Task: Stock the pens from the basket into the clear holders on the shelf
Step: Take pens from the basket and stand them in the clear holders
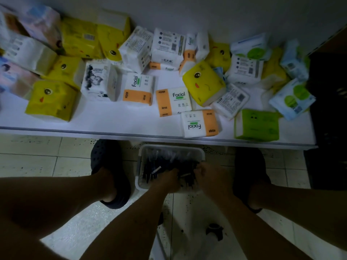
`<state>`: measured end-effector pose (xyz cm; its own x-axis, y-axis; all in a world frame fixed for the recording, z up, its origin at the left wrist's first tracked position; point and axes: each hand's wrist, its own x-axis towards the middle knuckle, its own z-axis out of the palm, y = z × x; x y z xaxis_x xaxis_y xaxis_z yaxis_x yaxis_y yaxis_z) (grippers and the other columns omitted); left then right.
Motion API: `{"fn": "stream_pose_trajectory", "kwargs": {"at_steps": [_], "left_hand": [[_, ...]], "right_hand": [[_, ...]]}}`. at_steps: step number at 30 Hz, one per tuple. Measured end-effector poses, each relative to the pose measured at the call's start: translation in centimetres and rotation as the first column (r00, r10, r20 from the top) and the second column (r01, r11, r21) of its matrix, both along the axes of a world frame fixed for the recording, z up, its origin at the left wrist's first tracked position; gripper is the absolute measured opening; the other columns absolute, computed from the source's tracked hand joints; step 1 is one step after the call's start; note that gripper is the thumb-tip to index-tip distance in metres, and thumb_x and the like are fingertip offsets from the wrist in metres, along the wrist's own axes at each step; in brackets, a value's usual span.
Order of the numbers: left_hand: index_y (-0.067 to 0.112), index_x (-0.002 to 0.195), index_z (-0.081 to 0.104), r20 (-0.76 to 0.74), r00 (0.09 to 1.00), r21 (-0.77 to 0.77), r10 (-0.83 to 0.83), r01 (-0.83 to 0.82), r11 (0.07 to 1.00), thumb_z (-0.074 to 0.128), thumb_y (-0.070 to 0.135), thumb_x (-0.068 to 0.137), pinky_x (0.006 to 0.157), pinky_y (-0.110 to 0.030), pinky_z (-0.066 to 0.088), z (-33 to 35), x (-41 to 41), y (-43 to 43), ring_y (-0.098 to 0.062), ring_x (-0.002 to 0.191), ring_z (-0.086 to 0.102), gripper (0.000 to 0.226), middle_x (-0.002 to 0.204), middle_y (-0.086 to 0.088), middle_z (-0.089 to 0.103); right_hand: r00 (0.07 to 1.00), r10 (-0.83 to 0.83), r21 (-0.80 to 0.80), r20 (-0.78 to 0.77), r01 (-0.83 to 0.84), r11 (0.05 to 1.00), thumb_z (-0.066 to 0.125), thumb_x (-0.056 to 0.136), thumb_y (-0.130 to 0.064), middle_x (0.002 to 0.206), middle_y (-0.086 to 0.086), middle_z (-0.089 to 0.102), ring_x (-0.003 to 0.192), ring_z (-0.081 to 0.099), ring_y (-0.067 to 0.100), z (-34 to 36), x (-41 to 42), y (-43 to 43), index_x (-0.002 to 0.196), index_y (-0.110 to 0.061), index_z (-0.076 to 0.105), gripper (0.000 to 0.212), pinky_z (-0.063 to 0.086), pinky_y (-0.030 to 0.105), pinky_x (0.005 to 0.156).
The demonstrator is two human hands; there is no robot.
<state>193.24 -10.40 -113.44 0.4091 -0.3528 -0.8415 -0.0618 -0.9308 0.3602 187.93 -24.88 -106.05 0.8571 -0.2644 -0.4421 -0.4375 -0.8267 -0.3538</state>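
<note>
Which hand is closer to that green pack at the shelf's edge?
Right. The right hand is in the basket, below and left of the green pack; the left hand is beside it in the basket, farther left.

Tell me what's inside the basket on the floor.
Dark pens in a heap, with left hand and right hand both reaching in. The hands cover the pens beneath them; the basket bottom is hidden.

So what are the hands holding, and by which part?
Left hand and right hand seem to grip pens in the basket; which part cannot be told.
</note>
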Motion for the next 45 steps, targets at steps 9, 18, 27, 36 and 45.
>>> {"fn": "stream_pose_trajectory", "kwargs": {"at_steps": [9, 18, 27, 36, 45], "left_hand": [[0.014, 0.067, 0.054, 0.159, 0.876, -0.053, 0.455, -0.453, 0.89, 0.054, 0.031, 0.093, 0.06, -0.024, 0.047, 1.3, -0.8, 0.3, -0.015, 0.058, 0.054, 0.031, 0.062, 0.0, 0.054], [0.005, 0.123, 0.042, -0.074, 0.701, -0.183, 0.709, -0.709, 0.682, 0.044, 0.014, 0.101, 0.041, -0.015, 0.043, 4.9, -1.9, 1.2, -0.013, 0.058, 0.06, 0.024, 0.1, -0.02, 0.065], [0.004, 0.124, 0.042, -0.211, 0.723, -0.128, 0.658, -0.688, 0.714, 0.036, 0.003, 0.099, 0.057, -0.024, 0.045, 6.5, -1.2, 1.4, -0.015, 0.064, 0.06, 0.026, 0.099, -0.009, 0.06], [0.012, 0.111, 0.05, -0.1, 0.707, -0.288, 0.7, -0.694, 0.66, 0.03, 0.027, 0.105, 0.057, -0.023, 0.038, 7.3, -0.5, 0.2, -0.014, 0.073, 0.05, 0.026, 0.096, -0.009, 0.055], [0.01, 0.107, 0.051, -0.063, 0.623, -0.372, 0.779, -0.739, 0.561, 0.036, 0.02, 0.103, 0.076, -0.038, 0.051, 10.9, -0.9, -0.4, -0.019, 0.086, 0.056, 0.019, 0.097, -0.009, 0.057]], "right_hand": [[0.922, -0.381, 0.238, -0.064, 0.385, 0.892, 0.062, 0.092, -0.034, 0.077, -0.004, 0.064, 0.077, 0.064, 0.017, -2.6, -0.9, -1.4, 0.09, -0.017, 0.069, 0.019, 0.043, 0.022, 0.06], [0.882, -0.464, 0.116, -0.077, 0.47, 0.875, 0.06, 0.091, -0.025, 0.084, 0.003, 0.061, 0.076, 0.055, 0.018, -3.9, 0.7, -0.4, 0.091, -0.013, 0.062, 0.012, 0.043, 0.027, 0.063], [0.916, -0.311, 0.004, -0.255, 0.323, 0.947, 0.049, 0.097, -0.037, 0.096, 0.008, 0.065, 0.079, 0.058, 0.021, -5.1, 2.1, -1.3, 0.101, -0.01, 0.06, 0.029, 0.046, 0.029, 0.067], [0.839, -0.323, 0.107, -0.437, 0.405, 0.908, 0.041, 0.099, -0.019, 0.119, 0.015, 0.062, 0.111, 0.058, 0.031, -3.3, 2.0, -1.9, 0.118, -0.004, 0.06, 0.031, 0.046, 0.035, 0.085], [0.697, -0.617, 0.488, -0.365, 0.708, 0.511, 0.047, 0.096, -0.05, 0.098, 0.008, 0.065, 0.092, 0.062, 0.024, 2.2, 0.6, 0.3, 0.102, -0.015, 0.064, 0.039, 0.053, 0.035, 0.076]]}}
